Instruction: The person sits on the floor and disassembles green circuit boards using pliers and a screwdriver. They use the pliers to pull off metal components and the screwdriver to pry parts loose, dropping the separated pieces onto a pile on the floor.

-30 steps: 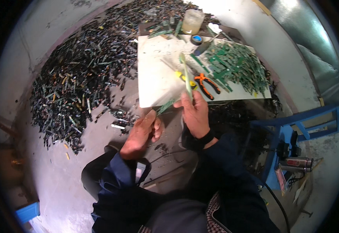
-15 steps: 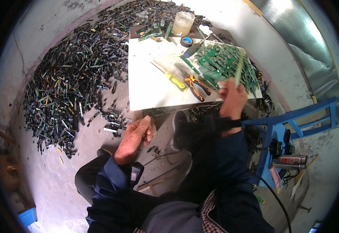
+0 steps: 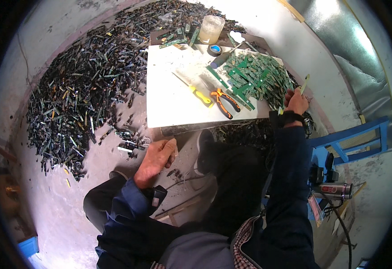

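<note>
Fingers of the left hand (image 3: 157, 158) are resting curled toward the thumb, just off the near edge of the white board (image 3: 169, 101); whether they are pinching anything is not showing. Right-hand (image 3: 297, 103) fingers are closing around a pale green brush (image 3: 304, 84), which is pointing up and away beyond the board's right side. Green strips (image 3: 263, 74) are lying heaped on the board's right half, so the work is apparently continuing; which strips are done and which are waiting, I am not managing to tell.

Between the left hand and the heap, orange-and-black pliers (image 3: 226, 104) and a yellow-handled tool (image 3: 200, 96) are lying, possibly getting in the way. Farther back, a roll of tape (image 3: 214, 50) is sitting beside a blue-handled tool (image 3: 219, 60), and a cloudy jar (image 3: 211, 30) is standing behind them. Dark strips (image 3: 70, 103) are covering the floor to the left, spreading toward the wall.
</note>
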Demonstrator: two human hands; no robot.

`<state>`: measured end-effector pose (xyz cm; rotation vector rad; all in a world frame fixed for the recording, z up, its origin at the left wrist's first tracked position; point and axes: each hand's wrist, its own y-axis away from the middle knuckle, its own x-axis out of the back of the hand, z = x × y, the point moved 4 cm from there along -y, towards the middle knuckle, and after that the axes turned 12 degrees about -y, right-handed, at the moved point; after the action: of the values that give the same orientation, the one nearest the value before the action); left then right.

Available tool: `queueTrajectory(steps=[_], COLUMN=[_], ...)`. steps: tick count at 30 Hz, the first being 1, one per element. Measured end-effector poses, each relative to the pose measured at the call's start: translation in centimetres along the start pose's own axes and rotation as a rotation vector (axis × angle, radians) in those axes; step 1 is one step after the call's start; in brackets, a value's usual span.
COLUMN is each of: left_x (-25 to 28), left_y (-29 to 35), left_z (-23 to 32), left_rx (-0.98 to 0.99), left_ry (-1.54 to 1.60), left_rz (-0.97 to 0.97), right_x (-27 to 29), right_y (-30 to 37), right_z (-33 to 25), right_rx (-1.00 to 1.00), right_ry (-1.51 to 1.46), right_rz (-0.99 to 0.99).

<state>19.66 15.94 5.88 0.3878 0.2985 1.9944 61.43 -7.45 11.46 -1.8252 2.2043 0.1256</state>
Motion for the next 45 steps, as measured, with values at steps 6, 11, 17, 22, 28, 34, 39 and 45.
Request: queueTrajectory(steps=[6, 11, 17, 22, 28, 34, 39, 45], left_x=[-0.7, -0.5, 0.0, 0.4, 1.6, 2.5, 2.7, 2.7], left_y=[0.3, 1.1, 1.5, 1.9, 2.8, 2.9, 3.4, 3.2], left_z=[-0.2, -0.3, -1.1, -1.8, -2.6, -4.5, -4.9, -8.7], left_rx=[0.011, -0.017, -0.259, -0.211, -0.143, -0.113, -0.121, -0.088], left_ry=[-0.12, -0.243, -0.541, -0.732, -0.775, -0.819, -0.792, -0.816], left_rz=[-0.002, 0.035, 0.223, 0.276, 0.266, 0.312, 0.324, 0.341], right_x=[1.4, -2.1, -11.6, -18.8, -24.1, -27.0, -23.6, -14.3], right_y=[4.2, 7.0, 11.0, 11.7, 8.8, 8.2, 6.4, 19.2], right_z=[-0.2, -2.8, -7.1, -6.3, -1.8, -1.3, -1.5, -5.1], right_rx=[-0.2, -0.204, -0.153, -0.22, -0.397, -0.472, -0.332, -0.091], right_ry=[-0.087, -0.134, -0.033, 0.045, 0.041, -0.043, -0.104, 0.025], right_rz=[0.032, -0.328, -0.701, -0.855, -0.741, -0.782, -0.841, -0.85])
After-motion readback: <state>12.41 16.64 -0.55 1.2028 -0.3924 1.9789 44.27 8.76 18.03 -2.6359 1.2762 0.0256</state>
